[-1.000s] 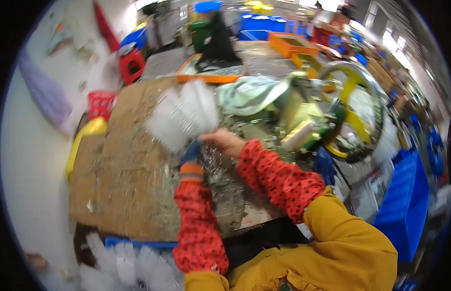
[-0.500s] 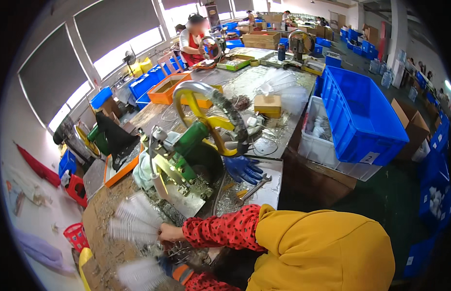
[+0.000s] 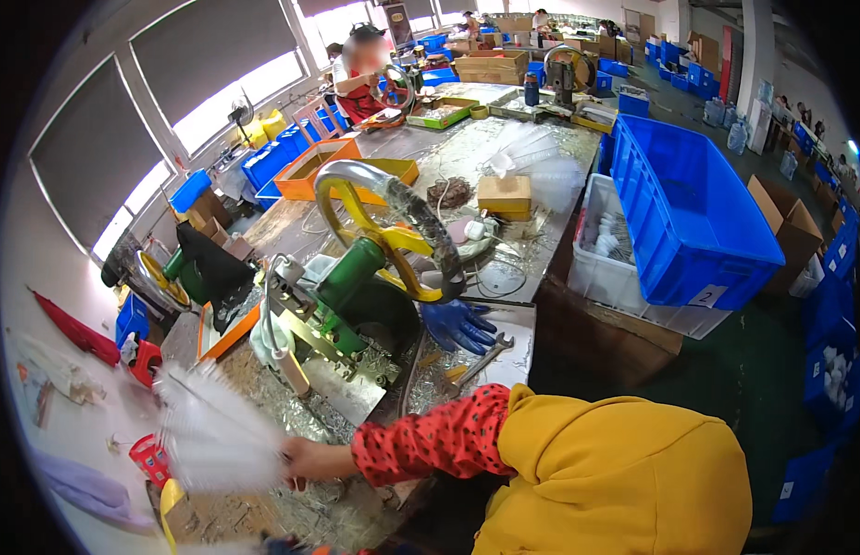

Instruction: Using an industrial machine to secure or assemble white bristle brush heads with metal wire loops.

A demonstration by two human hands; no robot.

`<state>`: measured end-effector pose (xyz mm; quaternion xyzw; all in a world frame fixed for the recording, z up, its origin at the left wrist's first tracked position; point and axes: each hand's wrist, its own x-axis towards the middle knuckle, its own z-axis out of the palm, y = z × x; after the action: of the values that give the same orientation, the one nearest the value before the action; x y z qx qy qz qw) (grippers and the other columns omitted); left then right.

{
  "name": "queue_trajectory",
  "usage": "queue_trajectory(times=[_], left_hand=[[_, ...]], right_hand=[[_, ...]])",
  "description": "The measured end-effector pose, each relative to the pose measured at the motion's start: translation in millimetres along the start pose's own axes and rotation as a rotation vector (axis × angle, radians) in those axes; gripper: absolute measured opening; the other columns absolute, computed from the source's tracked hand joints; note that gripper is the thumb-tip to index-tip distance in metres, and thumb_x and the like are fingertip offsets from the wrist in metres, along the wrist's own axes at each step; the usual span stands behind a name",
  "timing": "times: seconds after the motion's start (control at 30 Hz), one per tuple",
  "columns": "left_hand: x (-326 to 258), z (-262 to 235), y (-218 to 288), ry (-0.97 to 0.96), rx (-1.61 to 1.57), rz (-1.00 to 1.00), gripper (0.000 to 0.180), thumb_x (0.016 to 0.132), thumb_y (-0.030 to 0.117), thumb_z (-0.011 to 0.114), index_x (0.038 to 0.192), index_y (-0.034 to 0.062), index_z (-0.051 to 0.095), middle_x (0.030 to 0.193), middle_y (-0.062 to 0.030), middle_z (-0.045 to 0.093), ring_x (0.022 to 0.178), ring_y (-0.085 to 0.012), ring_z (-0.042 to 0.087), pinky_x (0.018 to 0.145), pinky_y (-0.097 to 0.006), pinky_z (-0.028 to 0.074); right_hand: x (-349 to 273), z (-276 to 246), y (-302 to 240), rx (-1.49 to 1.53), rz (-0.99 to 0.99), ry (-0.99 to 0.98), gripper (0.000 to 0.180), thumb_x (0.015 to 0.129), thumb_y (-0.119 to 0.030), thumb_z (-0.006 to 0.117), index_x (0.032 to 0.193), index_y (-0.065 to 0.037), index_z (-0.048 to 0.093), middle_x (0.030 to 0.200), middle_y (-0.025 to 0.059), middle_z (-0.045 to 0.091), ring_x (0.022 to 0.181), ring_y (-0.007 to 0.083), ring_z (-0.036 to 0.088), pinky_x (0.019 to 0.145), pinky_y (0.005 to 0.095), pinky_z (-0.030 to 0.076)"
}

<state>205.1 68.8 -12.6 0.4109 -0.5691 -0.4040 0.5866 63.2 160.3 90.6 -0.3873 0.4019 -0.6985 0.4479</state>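
My bare right hand (image 3: pixel 309 461) is closed on a fanned bundle of white bristly brushes (image 3: pixel 217 430), smeared by motion and held above the worktable. My left hand (image 3: pixel 282 544), in a dark blue glove, shows only in part at the bottom edge; its fingers are hidden. A pale blurred strip lies beside it at that edge. Beyond my right arm stands a green hand-wheel machine (image 3: pixel 351 277) with a yellow-spoked wheel (image 3: pixel 397 236). An empty blue glove (image 3: pixel 456 324) and a wrench (image 3: pixel 485 359) lie on a metal tray (image 3: pixel 518 338) right of the machine.
A large blue crate (image 3: pixel 693 217) rests on a white bin (image 3: pixel 587 264) at the table's right. More white brushes (image 3: pixel 536 166), a small yellow box (image 3: pixel 504 196) and orange trays (image 3: pixel 314 166) occupy the far tabletop. A co-worker (image 3: pixel 360 79) sits at another wheel. A red basket (image 3: pixel 150 460) is at left.
My right hand has lifted the bundle of brushes and swung it left and slightly down. My gloved left hand, earlier beside another white bundle, has dropped mostly below the bottom edge.
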Motion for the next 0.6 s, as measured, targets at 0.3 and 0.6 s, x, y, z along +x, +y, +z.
queue_trajectory(times=[0.3,0.6], left_hand=[[-30,-18,-51,-0.222,-0.275,-0.443,0.022,0.078,0.024,0.054,0.089,0.0054,0.053,0.084,-0.0065,0.056,0.072,-0.0177,0.053,0.065,-0.031,0.044],[-39,-51,-78,-0.387,-0.704,-0.684,0.022,0.078,0.027,0.055,0.088,0.0067,0.053,0.082,-0.0051,0.056,0.073,-0.0167,0.053,0.066,-0.031,0.045]], right_hand=[[-4,-39,143,-0.565,-0.109,-0.189,0.03,0.076,-0.007,0.049,0.105,0.001,0.049,0.088,0.0116,0.059,0.082,0.0216,0.056,0.074,0.0316,0.043],[-31,-36,105,-0.607,0.041,0.034,0.025,0.076,-0.026,0.055,0.073,-0.001,0.06,0.059,0.0087,0.058,0.055,0.0186,0.056,0.054,0.0322,0.044]])
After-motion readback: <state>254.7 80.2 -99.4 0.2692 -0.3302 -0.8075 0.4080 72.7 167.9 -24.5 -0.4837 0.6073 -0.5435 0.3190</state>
